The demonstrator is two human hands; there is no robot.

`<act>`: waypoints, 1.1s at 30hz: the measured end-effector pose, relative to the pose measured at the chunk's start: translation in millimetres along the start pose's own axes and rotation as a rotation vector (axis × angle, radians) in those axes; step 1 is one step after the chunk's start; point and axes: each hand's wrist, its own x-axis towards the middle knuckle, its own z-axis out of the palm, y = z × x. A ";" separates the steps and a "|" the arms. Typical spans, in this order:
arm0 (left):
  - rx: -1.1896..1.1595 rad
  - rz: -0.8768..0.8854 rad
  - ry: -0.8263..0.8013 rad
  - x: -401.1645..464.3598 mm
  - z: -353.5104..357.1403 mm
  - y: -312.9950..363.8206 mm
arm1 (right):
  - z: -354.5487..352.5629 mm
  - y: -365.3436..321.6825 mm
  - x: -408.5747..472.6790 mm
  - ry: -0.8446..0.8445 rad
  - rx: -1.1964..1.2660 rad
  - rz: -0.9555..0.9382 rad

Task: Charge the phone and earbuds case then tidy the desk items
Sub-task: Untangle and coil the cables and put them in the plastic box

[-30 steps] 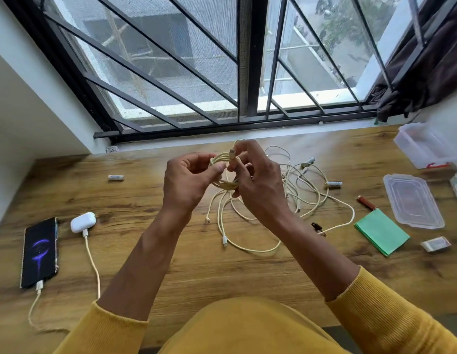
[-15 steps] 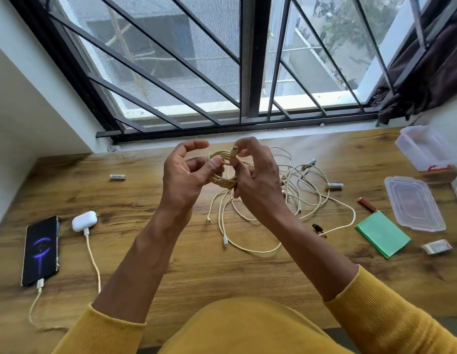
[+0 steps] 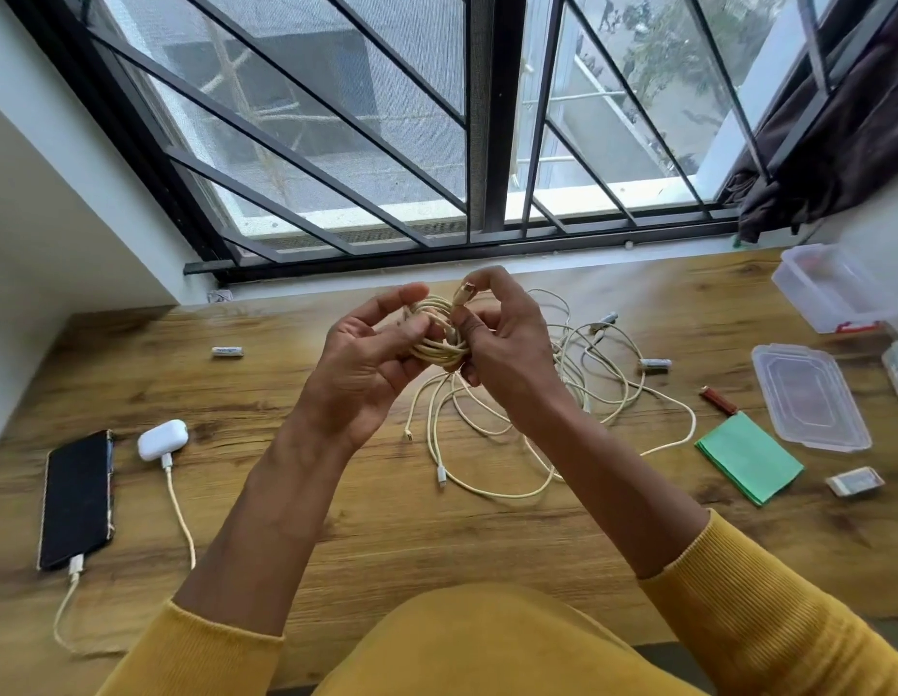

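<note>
While the phone (image 3: 77,497) and earbuds case (image 3: 163,439) sit plugged in at the desk's (image 3: 336,535) left edge, well apart from me, I'm on tidying: coiling a cream cable (image 3: 439,339) above the desk. Left hand (image 3: 369,361) has fingers curled through the coil, thumb on top of the loops. Right hand (image 3: 504,351) pinches the plug end (image 3: 464,296) between thumb and forefinger, other fingers curled under the bundle. To do it well, I think: keep left grip firm so loops don't spring, wrap the tail snug round the coil's waist, tuck the plug through without a sharp bend at the connector. Loose tangle of cables (image 3: 562,399) lies on the desk beneath, likely next. Batteries (image 3: 655,364), green cloth (image 3: 748,462), lid (image 3: 811,399) and clear box (image 3: 828,288) wait on the right.
</note>
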 end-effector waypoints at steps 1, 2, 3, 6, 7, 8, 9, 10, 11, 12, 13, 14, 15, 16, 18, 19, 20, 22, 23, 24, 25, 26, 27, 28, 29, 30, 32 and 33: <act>0.026 0.000 -0.006 -0.1 0.7 0.1 | -0.8 1.6 0.0 -0.002 0.016 0.012; 0.064 0.012 -0.002 -0.1 2.1 -0.3 | -1.2 3.8 -0.4 -0.001 0.025 0.018; 0.103 0.028 0.010 -0.1 3.7 -0.9 | -1.4 5.7 -1.3 -0.001 0.024 0.018; 0.166 0.064 0.047 0.9 6.2 -4.6 | -1.6 9.1 -4.6 -0.013 0.014 0.005; 0.171 0.070 0.051 1.4 6.5 -5.4 | -2.2 8.8 -5.0 -0.014 0.022 0.007; 0.170 0.075 0.054 1.8 6.7 -6.2 | -3.2 7.9 -5.2 -0.013 0.033 0.015; 0.167 0.078 0.056 1.9 7.1 -6.3 | -4.6 6.5 -5.1 -0.012 0.052 0.030; 0.167 0.085 0.059 2.0 7.7 -6.8 | -5.7 5.0 -4.7 -0.017 0.083 0.049; 0.172 0.095 0.065 1.8 8.5 -7.0 | -7.2 3.8 -4.4 -0.025 0.123 0.069; 0.188 0.113 0.076 1.6 9.6 -7.3 | -8.2 3.3 -3.9 -0.036 0.161 0.087; 0.219 0.141 0.093 1.7 10.1 -7.8 | -9.3 3.2 -3.4 -0.048 0.188 0.101; 0.264 0.181 0.110 2.3 10.2 -8.7 | -10.0 3.3 -3.0 -0.057 0.204 0.111; 0.316 0.226 0.122 3.0 10.3 -9.8 | -10.7 3.6 -2.6 -0.064 0.214 0.116; 0.363 0.269 0.128 3.9 10.1 -10.8 | -11.1 3.9 -2.4 -0.069 0.220 0.119; 0.407 0.314 0.144 5.6 9.6 -13.5 | -11.5 4.2 -2.4 -0.074 0.230 0.124; 0.409 0.318 0.158 5.9 9.9 -14.7 | -11.4 4.4 -2.4 -0.074 0.233 0.124; 0.409 0.316 0.177 5.9 10.6 -16.2 | -10.9 4.6 -2.4 -0.072 0.232 0.122; 0.407 0.311 0.225 5.4 13.2 -19.2 | -9.4 4.8 -2.8 -0.059 0.211 0.111; 0.411 0.312 0.251 5.6 14.2 -20.6 | -8.7 4.7 -3.0 -0.049 0.192 0.104; 0.426 0.316 0.277 6.4 14.7 -21.5 | -8.2 4.4 -3.3 -0.038 0.172 0.096; 0.449 0.321 0.297 7.1 15.1 -21.3 | -8.2 4.2 -3.4 -0.027 0.151 0.088; 0.473 0.327 0.312 8.2 14.4 -20.2 | -8.4 4.1 -3.2 -0.019 0.129 0.075; 0.496 0.330 0.319 9.1 13.2 -18.6 | -9.1 4.1 -3.1 -0.017 0.103 0.056; 0.522 0.333 0.322 10.2 11.2 -16.6 | -9.7 4.5 -2.8 -0.021 0.072 0.031; 0.550 0.337 0.323 10.6 9.5 -14.5 | -10.3 5.0 -2.5 -0.031 0.039 0.004; 0.583 0.343 0.328 10.8 7.8 -12.7 | -10.9 5.5 -2.3 -0.044 0.009 -0.021; 0.638 0.355 0.350 11.1 5.8 -9.7 | -10.7 6.6 -1.7 -0.073 -0.033 -0.054; 0.650 0.351 0.360 10.9 5.2 -8.1 | -10.4 6.8 -1.7 -0.085 -0.046 -0.062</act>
